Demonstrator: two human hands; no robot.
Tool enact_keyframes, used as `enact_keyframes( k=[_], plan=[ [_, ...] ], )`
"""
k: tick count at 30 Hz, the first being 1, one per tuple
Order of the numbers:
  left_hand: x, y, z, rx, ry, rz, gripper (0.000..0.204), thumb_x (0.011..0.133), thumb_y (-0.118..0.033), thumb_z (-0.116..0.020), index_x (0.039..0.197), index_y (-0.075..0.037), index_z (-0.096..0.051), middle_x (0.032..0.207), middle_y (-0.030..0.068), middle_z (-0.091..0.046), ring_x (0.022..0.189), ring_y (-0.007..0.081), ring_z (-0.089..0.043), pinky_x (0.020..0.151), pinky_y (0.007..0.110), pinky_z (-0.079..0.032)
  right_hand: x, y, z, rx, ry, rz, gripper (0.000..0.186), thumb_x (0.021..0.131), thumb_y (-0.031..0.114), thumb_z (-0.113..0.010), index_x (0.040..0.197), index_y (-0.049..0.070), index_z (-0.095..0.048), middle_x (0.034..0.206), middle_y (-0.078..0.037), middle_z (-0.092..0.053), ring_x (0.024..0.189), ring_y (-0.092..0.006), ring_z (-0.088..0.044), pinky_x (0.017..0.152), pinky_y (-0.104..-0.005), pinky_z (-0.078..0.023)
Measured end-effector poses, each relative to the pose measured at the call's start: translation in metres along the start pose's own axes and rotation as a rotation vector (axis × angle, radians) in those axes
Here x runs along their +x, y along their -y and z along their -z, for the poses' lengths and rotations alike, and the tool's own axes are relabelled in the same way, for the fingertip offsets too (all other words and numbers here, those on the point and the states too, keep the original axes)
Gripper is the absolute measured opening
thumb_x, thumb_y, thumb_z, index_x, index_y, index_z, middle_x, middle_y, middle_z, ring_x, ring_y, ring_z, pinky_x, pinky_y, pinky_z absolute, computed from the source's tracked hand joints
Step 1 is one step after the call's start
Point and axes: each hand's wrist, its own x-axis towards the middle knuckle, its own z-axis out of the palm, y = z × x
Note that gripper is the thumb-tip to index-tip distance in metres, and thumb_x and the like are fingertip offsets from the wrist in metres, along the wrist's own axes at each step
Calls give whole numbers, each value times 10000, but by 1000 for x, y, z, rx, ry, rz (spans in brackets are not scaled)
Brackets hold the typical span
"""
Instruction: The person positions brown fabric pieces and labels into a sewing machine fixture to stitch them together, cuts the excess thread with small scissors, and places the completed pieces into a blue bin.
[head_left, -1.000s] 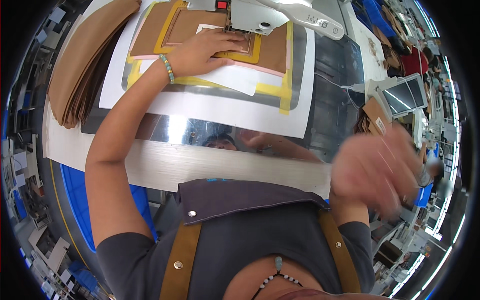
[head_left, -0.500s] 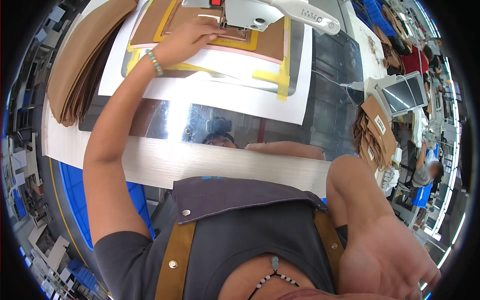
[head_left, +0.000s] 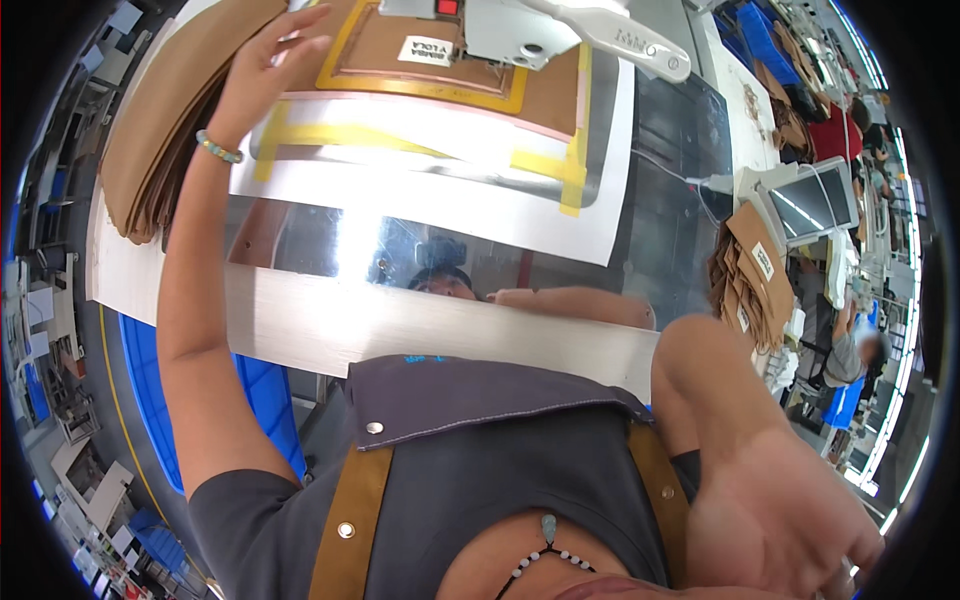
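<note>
My left hand [head_left: 265, 75] is raised at the upper left between the stack of brown sheets [head_left: 150, 180] and the jig, fingers apart, holding nothing I can see. The brown panel [head_left: 550, 100] lies in a yellow frame [head_left: 335, 70] with a white label [head_left: 425, 50] inside it, under the white sewing machine head [head_left: 515, 40]. Yellow tape and white paper [head_left: 420, 195] surround it on a metal plate [head_left: 670, 120]. My right hand [head_left: 770, 510] is at the lower right, palm toward the camera; its fingertips are blurred and partly out of sight.
A tilted screen [head_left: 805, 200] stands at the right above labelled brown pieces [head_left: 750, 280]. A blue bin [head_left: 265, 400] sits below the table's near edge [head_left: 450, 330]. At far right, a co-worker in grey [head_left: 845, 355] works among blue bins and machines.
My left hand has left the framed panel and moved left, uncovering the label. My right hand has swept from beside the table down to the lower right.
</note>
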Motion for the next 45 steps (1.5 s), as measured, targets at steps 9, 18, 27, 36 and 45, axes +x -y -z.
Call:
enact_keyframes(
  k=[9, 18, 27, 36, 45],
  plan=[
    [20, -70, -43, -78, -174, -125, 593, 944, -337, -786, 1409, -16, -603, 1353, 123, -677, 1260, 252, -632, 1094, 367, -478, -101, -6, 85, -590, 338, -77, 605, 1095, 629, -201, 1497, 280, -489, 1676, -60, -215, 1566, -260, -243, 1194, -618, -383],
    [17, -47, -26, 196, -34, -159, 446, 1003, -154, -684, 1419, -19, -594, 1455, 127, -620, 1353, 276, -583, 1145, 394, -441, -141, -37, 115, -725, 1005, -627, 333, 1027, 220, -593, 1277, 27, -700, 1468, -206, -576, 1430, -411, -462, 1138, -525, -409],
    [-5, -64, -43, 244, 82, -94, 352, 979, -118, -673, 1329, -80, -689, 1426, 98, -649, 1311, 308, -596, 1106, 399, -460, -181, -85, 107, -385, 1296, -760, 303, 1008, 202, -644, 1261, 46, -704, 1433, -97, -626, 1411, -329, -496, 1155, -458, -412],
    [12, -59, -76, 241, 11, -128, 347, 979, -99, -652, 1322, -61, -684, 1421, 106, -652, 1350, 332, -566, 1131, 427, -446, -224, -106, 78, -279, 1029, -831, 237, 1014, 210, -655, 1188, 74, -740, 1306, -64, -706, 1312, -275, -584, 1101, -429, -444],
    [7, -51, -92, 422, 116, -240, 349, 969, -43, -623, 1311, -61, -687, 1428, 104, -641, 1430, 342, -494, 1170, 453, -418, -246, -103, 76, -333, 919, -785, 170, 991, 177, -684, 1102, 84, -772, 1182, -45, -755, 1225, -254, -643, 1052, -410, -471]
  ],
)
